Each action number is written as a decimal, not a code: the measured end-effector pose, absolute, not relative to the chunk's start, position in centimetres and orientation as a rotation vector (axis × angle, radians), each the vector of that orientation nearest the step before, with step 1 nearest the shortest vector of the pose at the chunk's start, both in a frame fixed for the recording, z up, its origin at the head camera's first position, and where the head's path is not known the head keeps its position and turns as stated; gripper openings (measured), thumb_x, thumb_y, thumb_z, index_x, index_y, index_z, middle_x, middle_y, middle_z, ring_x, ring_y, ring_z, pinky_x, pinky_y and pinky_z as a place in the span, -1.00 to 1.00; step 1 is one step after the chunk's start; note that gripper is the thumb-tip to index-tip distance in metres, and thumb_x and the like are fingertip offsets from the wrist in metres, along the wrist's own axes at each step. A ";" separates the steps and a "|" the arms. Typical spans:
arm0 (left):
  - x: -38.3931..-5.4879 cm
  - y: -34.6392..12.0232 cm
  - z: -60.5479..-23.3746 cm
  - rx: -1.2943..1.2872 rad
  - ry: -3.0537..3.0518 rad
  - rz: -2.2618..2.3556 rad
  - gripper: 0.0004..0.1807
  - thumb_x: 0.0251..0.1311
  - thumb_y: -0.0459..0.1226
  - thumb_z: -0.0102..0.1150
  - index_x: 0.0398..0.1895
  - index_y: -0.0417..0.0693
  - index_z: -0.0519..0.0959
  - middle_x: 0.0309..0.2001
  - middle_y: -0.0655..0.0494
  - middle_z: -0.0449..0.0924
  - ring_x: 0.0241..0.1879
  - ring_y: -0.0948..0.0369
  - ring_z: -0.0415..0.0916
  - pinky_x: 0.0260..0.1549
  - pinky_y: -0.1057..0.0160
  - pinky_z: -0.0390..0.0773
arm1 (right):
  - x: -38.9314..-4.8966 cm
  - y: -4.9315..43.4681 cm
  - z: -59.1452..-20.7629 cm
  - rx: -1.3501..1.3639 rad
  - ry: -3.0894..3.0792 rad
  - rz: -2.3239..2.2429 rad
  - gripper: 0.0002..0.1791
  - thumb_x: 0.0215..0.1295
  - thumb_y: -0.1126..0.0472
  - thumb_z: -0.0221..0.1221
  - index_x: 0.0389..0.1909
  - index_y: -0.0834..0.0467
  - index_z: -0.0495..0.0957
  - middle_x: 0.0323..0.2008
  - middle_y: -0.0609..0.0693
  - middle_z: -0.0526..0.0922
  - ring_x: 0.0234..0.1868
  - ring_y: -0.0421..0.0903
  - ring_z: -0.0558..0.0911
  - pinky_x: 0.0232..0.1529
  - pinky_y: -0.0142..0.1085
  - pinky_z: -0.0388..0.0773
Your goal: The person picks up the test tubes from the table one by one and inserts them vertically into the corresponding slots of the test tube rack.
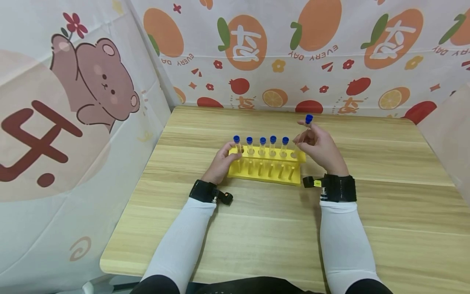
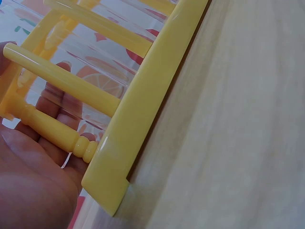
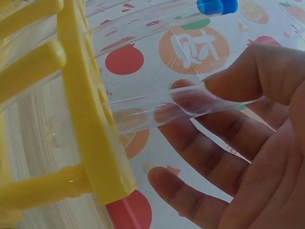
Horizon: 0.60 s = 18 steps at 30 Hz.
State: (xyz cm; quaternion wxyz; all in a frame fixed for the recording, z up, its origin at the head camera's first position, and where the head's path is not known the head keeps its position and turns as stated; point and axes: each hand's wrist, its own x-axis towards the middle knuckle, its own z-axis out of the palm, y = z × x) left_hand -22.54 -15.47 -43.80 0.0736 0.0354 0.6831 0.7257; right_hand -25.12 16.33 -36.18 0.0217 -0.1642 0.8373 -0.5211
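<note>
A yellow test tube rack (image 1: 264, 179) stands on the table, with several clear blue-capped test tubes (image 1: 262, 147) upright in its upper holes. My left hand (image 1: 220, 163) grips the rack's left end, thumb at the front and fingers behind, as the left wrist view also shows. At the other end, my right hand (image 1: 321, 149) pinches a clear test tube (image 3: 138, 112) between thumb and fingers. This tube leans in the end hole, its rounded bottom just through the upper plate. Its blue cap (image 1: 309, 119) rises above my fingers in the head view; the right wrist view hides it.
The wood-grain table (image 1: 257, 228) runs out to both sides of the rack. A row of yellow pegs (image 1: 270, 170) lines the rack's front. Printed cloth (image 1: 279, 77) hangs behind the table, and another cloth (image 1: 73, 163) at the left.
</note>
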 end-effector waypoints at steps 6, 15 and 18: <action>-22.6 -15.5 -43.9 0.099 2.044 2.182 -0.78 0.30 -0.37 0.05 -0.07 0.10 0.46 0.20 0.01 0.40 0.45 0.15 0.03 0.31 0.04 0.22 | -25.4 16.2 -36.2 -0.525 2.587 -1.640 -0.02 0.26 0.34 0.21 0.47 -0.46 -0.06 -0.15 0.20 0.67 -0.23 -0.03 0.58 -0.20 -0.35 0.55; -22.8 -15.6 -43.9 0.089 2.040 2.175 -0.76 0.31 -0.39 0.04 -0.05 0.11 0.46 0.29 -0.03 0.34 0.46 0.15 0.01 0.29 0.07 0.23 | -25.4 16.0 -36.1 -0.509 2.615 -1.675 0.11 0.19 0.42 0.22 0.47 -0.52 -0.15 -0.12 0.19 0.64 -0.21 -0.03 0.62 -0.15 -0.38 0.59; -22.7 -15.5 -43.9 0.090 2.036 2.176 -0.76 0.33 -0.39 0.03 -0.05 0.12 0.46 0.27 -0.02 0.36 0.47 0.14 0.00 0.30 0.05 0.23 | -25.2 15.9 -36.1 -0.504 2.663 -1.632 0.02 0.20 0.41 0.23 0.45 -0.48 -0.02 -0.12 0.14 0.66 -0.20 -0.06 0.60 -0.13 -0.36 0.57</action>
